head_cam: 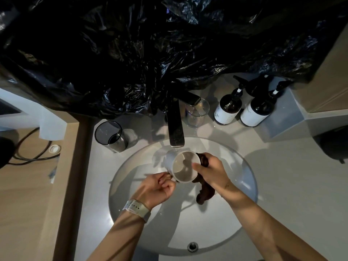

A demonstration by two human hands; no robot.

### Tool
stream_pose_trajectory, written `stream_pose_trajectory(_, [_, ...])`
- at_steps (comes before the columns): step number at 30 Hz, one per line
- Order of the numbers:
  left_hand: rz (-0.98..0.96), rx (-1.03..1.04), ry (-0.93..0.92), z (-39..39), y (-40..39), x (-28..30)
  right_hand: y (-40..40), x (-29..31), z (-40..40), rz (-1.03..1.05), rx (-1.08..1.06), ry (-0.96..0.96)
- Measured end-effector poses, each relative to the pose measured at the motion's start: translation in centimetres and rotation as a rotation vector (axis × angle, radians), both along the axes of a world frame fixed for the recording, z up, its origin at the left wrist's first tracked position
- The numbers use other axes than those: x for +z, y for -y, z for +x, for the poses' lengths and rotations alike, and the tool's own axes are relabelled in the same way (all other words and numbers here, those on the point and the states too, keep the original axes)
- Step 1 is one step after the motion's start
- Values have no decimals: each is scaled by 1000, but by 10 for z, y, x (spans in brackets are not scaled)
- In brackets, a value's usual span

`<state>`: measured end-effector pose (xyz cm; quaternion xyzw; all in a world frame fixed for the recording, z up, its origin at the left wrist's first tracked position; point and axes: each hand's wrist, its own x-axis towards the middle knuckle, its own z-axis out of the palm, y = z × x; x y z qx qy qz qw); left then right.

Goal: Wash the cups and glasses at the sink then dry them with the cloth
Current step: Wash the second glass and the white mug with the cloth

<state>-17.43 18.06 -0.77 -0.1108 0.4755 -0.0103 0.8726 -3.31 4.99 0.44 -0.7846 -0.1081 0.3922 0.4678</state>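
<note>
A white mug (172, 162) hangs tilted over the round sink (243, 178), just under the dark tap (176, 127). My left hand (157, 189) grips the mug's handle. My right hand (209, 171) holds a dark brown cloth (204, 192) against the mug's right side, with the thumb on the rim. The cloth's tail dangles below my right wrist. A dark-rimmed glass (111, 137) stands on the counter left of the tap. A clear glass (195, 113) stands right of the tap.
Two dark pump bottles (227, 108) (257, 112) with white labels stand at the back right. Black plastic sheeting (150, 44) covers the wall above. A black cable (32, 147) lies on the wooden ledge to the left. The overflow hole (192, 246) sits at the sink's near edge.
</note>
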Motion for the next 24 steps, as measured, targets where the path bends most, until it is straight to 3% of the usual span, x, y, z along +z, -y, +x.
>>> stream_pose_trajectory(3, [26, -122, -20, -2, 0, -1, -11, 1, 4, -154, 141, 213])
stream_pose_trajectory(6, [258, -361, -118, -2, 2, -3, -20, 5, 7, -206, 186, 273])
stream_pose_trajectory(9, [386, -304, -149, 1, -5, -10, -31, 12, 12, -219, 232, 259])
stream_pose_trajectory(14, [293, -284, 134, 15, -18, -3, -46, 20, 16, -263, 351, 262])
stream_pose_trajectory(21, [74, -219, 156, 29, -18, -8, -44, 26, 22, -240, 342, 317])
stream_pose_trajectory(24, [45, -228, 182, 35, -17, -10, -39, 17, 25, -229, 280, 251])
